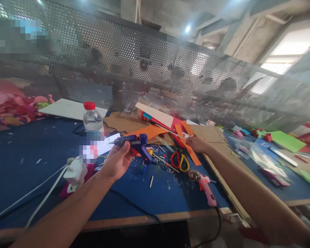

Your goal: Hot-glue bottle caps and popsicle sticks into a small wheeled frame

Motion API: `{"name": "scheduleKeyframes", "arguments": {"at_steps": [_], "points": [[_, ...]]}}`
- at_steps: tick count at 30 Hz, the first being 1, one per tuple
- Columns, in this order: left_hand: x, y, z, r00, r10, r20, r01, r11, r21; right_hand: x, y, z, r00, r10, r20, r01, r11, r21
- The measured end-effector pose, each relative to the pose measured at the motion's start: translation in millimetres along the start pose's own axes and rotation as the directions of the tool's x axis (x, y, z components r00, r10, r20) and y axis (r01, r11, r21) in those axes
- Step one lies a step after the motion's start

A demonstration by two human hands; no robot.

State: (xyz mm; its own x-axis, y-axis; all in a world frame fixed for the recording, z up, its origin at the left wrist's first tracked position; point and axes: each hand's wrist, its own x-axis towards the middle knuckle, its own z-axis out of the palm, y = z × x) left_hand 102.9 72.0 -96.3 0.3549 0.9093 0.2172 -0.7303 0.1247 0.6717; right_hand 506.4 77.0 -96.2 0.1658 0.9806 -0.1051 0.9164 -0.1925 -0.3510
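Note:
My left hand [120, 161] is wrapped around a blue hot glue gun [136, 139], its nozzle pointing left above a lit phone [103, 146]. Farther right, my right hand [197, 143] reaches over an orange strip [187, 146], with fingers pinched at a small pale thing too small to make out. Red-and-yellow scissors [180, 162] lie between my hands on the blue tabletop [134, 193]. Nearer to me rests a pink glue gun [206, 187] with a clump of residue at its nozzle. A short pale stick [151, 181] lies left of it.
A water bottle [93, 119] with a red cap stands behind the phone. White plugs [76, 174] and cables sit at the left. Cardboard [119, 120], orange sheets and scraps cover the back. A wooden strip [224, 186] runs under my right arm. Perforated metal panels [144, 69] rise behind.

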Motion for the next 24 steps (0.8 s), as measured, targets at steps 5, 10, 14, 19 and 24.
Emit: {"name": "scheduleKeyframes", "arguments": {"at_steps": [5,10,14,19,24], "points": [[1.4,-0.9,2.2,1.000,-0.008,-0.029,0.008,1.000,0.000,10.0,-31.5,-1.2,0.981,-0.095,-0.167,0.086,0.994,-0.060],[1.8,-2.6,3.7,0.999,-0.020,-0.041,0.019,1.000,-0.009,-18.8,-94.0,4.4,0.913,-0.409,0.019,0.408,0.912,0.041],[2.4,-4.2,2.9,0.999,-0.001,-0.041,0.002,1.000,0.013,-53.4,-131.4,8.9,0.663,-0.630,0.403,0.569,0.775,0.276],[2.2,-7.9,0.7,0.997,-0.022,-0.071,0.024,0.999,0.037,-46.2,-137.3,8.8,0.759,-0.566,0.322,0.469,0.818,0.333],[3.2,-12.3,-0.6,0.996,-0.021,-0.084,0.026,0.998,0.050,-21.9,-141.5,1.8,0.781,-0.604,0.159,0.466,0.733,0.496]]}}
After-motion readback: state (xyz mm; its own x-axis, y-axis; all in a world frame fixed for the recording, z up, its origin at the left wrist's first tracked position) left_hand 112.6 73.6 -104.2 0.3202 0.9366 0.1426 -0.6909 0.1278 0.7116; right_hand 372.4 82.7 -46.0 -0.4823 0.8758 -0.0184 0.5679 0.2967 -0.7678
